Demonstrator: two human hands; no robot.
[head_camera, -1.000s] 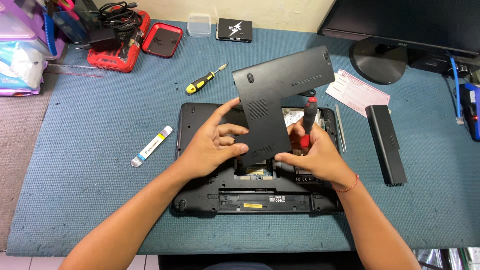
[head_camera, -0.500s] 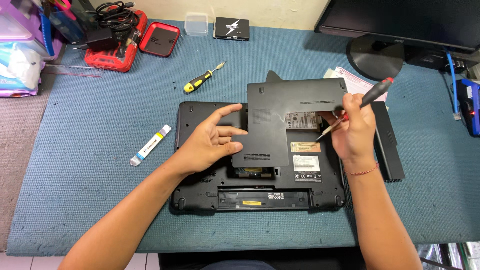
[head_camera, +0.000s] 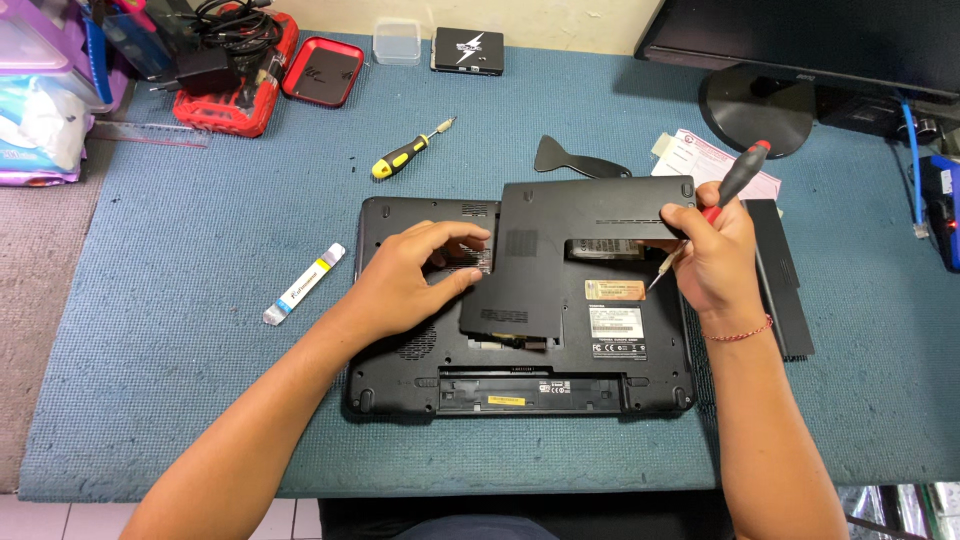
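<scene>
A black laptop (head_camera: 520, 385) lies upside down on the blue mat. A black L-shaped bottom cover panel (head_camera: 560, 250) rests across its underside, slightly askew. My left hand (head_camera: 415, 275) presses on the panel's left edge with fingers spread. My right hand (head_camera: 712, 255) touches the panel's right end while holding a red-and-black screwdriver (head_camera: 742, 172) with its tip pointing down toward the laptop.
A yellow-and-black screwdriver (head_camera: 410, 150), a black plastic pry tool (head_camera: 575, 158), a white tube (head_camera: 303, 284) and a laptop battery (head_camera: 780, 280) lie around the laptop. A red tool case (head_camera: 240, 70) sits far left. A monitor stand (head_camera: 755, 108) is far right.
The cover panel, held up tilted a second ago, has come down flat onto the laptop's underside. My right hand shifted to the panel's right end with the screwdriver.
</scene>
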